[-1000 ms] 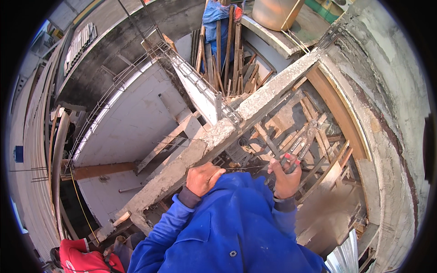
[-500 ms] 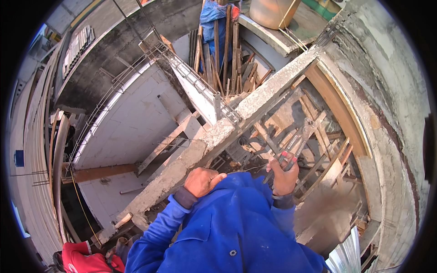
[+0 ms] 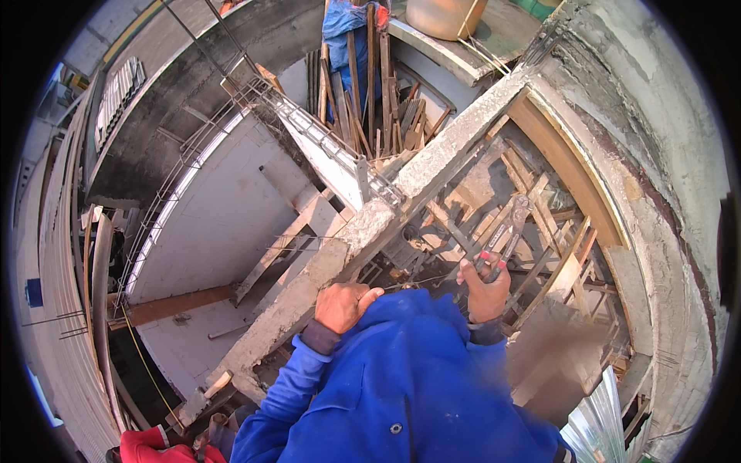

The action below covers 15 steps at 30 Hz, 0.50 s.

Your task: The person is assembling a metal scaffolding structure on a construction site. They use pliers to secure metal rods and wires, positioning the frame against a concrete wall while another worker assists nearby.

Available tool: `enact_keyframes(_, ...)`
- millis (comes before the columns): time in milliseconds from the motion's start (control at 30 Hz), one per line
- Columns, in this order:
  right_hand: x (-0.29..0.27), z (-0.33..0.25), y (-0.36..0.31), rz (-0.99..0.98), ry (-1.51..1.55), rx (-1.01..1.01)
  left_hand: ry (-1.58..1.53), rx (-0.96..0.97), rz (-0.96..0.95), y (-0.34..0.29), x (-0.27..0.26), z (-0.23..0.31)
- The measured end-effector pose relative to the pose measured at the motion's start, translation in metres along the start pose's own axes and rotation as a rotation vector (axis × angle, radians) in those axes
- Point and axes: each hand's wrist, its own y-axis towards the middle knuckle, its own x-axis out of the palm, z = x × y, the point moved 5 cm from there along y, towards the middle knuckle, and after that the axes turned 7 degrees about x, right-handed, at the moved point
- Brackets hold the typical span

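Note:
My right hand is closed around the handles of grey metal pliers, whose jaws point up and away over the timber-filled opening. My left hand is curled into a fist beside the rough concrete beam, its thumb lying towards the right against the front of my blue jacket. Anything inside that fist is hidden. A thin wire seems to run between the two hands, too fine to follow to its ends.
Below on the right lie loose timbers. White wall panels edged with a rebar cage stand left. Planks under a blue tarp lean at the back. A person in red is at the lower left; corrugated sheet, lower right.
The whole view has turned slightly, so the background sits a little differently. My right hand and the pliers have shifted only slightly; my left fist keeps its place by the beam.

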Motion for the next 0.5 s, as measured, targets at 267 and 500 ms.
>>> enact_keyframes(267, -0.03, 0.023, 0.004, 0.035, 0.098, 0.084, -0.434, 0.069, -0.043, 0.008, -0.009, 0.015)
enact_keyframes(500, -0.031, 0.03, -0.005, 0.07, 0.17, 0.124, 0.029, 0.065, -0.095, 0.011, 0.024, -0.029)
